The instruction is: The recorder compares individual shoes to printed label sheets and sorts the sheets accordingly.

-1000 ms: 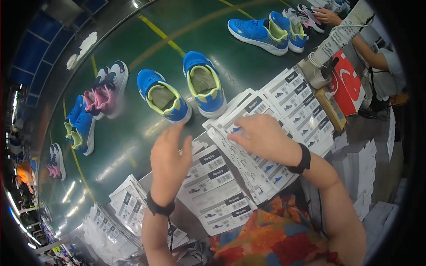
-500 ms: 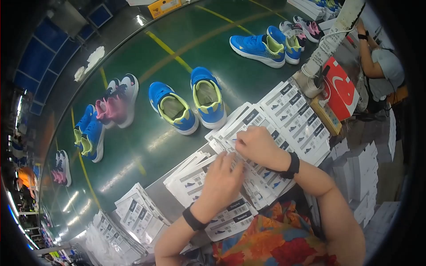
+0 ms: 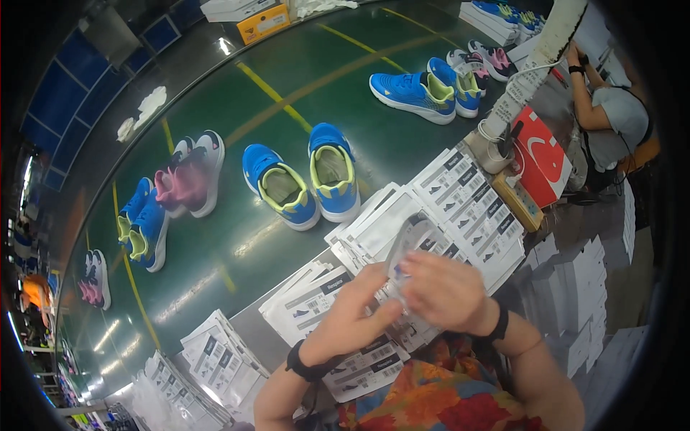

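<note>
A broad dark green conveyor belt (image 3: 237,108) with yellow lines curves across the upper left, carrying shoes: a blue pair with lime collars (image 3: 305,179) nearest the person, a pink and white pair (image 3: 190,176) further left, and another blue pair (image 3: 420,90) up the belt. Along its near edge runs the grey bench (image 3: 248,327), covered in fanned stacks of white label sheets (image 3: 471,205) printed with black bars and small shoe pictures; a further stack (image 3: 215,355) lies to the lower left. A red shoebox (image 3: 543,154) with a white curved mark stands at the right, just beside a pale strip of sockets (image 3: 514,197). An orange carton (image 3: 262,21) sits beyond the belt. The left hand (image 3: 352,316) and right hand (image 3: 445,291) meet over the sheets, fingers curled around a curling white label strip (image 3: 411,237) that rises between them; each grip is closed on it, though the blur hides exactly how.
</note>
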A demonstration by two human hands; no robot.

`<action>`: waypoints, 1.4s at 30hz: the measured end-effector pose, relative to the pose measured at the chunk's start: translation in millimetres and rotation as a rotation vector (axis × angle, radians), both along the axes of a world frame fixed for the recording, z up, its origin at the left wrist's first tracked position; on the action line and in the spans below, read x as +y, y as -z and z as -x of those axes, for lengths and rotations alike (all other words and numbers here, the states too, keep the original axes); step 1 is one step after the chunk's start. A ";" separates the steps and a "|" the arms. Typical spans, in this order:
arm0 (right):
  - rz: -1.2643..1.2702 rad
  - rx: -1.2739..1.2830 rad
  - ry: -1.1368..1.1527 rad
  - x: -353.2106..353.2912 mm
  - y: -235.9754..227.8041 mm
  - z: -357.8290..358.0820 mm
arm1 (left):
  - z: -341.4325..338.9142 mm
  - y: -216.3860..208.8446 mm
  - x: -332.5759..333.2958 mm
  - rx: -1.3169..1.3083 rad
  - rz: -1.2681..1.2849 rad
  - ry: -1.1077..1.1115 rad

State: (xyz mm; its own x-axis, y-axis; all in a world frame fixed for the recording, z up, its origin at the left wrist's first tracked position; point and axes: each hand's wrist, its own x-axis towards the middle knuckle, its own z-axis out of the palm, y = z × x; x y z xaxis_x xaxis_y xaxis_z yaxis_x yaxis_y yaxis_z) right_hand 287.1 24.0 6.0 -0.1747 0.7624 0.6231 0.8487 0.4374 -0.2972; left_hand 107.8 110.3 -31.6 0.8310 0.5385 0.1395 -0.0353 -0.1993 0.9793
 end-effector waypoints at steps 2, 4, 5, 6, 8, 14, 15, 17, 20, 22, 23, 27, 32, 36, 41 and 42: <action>0.005 -0.093 -0.003 -1.1 -9.9 6.3 | 12.9 -5.0 3.1 0.013 0.157 -0.018; 0.005 0.178 0.122 13.2 -27.1 -0.5 | 24.1 -8.0 9.2 -0.110 0.211 -0.097; 0.050 0.231 0.166 24.0 -29.6 -6.0 | 28.2 -16.1 12.9 -0.127 0.164 -0.112; 0.093 0.384 0.227 37.3 -27.4 -1.8 | 33.4 -15.5 15.7 -0.114 0.155 -0.131; 0.577 0.526 -0.006 55.1 -13.4 -18.4 | 45.8 -16.5 18.5 -0.054 0.193 -0.165; 0.382 0.709 0.174 145.5 9.5 -53.3 | 11.7 -4.3 49.0 0.415 -0.512 -0.534; 0.414 0.649 0.248 160.9 10.7 -50.0 | 2.4 -2.3 54.9 0.480 -0.630 -0.574; 0.382 0.473 0.320 189.1 24.3 -41.1 | -13.0 12.0 71.2 0.522 -0.655 -0.607; 0.250 0.186 0.543 217.9 53.0 -53.4 | -49.1 37.8 98.3 0.561 -0.559 -0.666; 0.133 0.070 0.575 207.6 51.1 -74.7 | -66.9 46.4 121.1 0.418 -0.505 -0.672; 0.062 0.096 0.590 202.2 52.1 -79.1 | -67.5 49.6 136.2 0.242 -0.547 -0.649; 0.157 0.229 0.466 142.7 13.8 -84.8 | -31.9 47.9 185.6 0.044 -0.620 -0.598; 0.436 0.375 0.535 45.7 15.7 -103.6 | 65.6 12.5 239.6 0.846 -1.154 -1.053; 0.520 0.501 0.440 5.0 38.8 -82.3 | 150.1 30.4 270.8 1.153 -0.717 -0.754; 0.597 0.489 0.189 0.9 29.5 -33.1 | 151.7 -5.7 245.5 0.975 -0.443 -0.588; 0.633 0.491 0.207 -5.6 28.8 -30.9 | 132.0 -31.8 217.1 0.758 -0.212 -0.594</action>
State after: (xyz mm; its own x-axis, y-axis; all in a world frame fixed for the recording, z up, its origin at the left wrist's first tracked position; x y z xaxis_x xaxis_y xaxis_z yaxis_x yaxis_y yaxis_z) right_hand 318.0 18.4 -22.8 0.1879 0.9816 0.0337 0.6027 -0.0881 -0.7931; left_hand -24.3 327.4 0.1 0.3433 0.9225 -0.1765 0.7495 -0.1558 0.6434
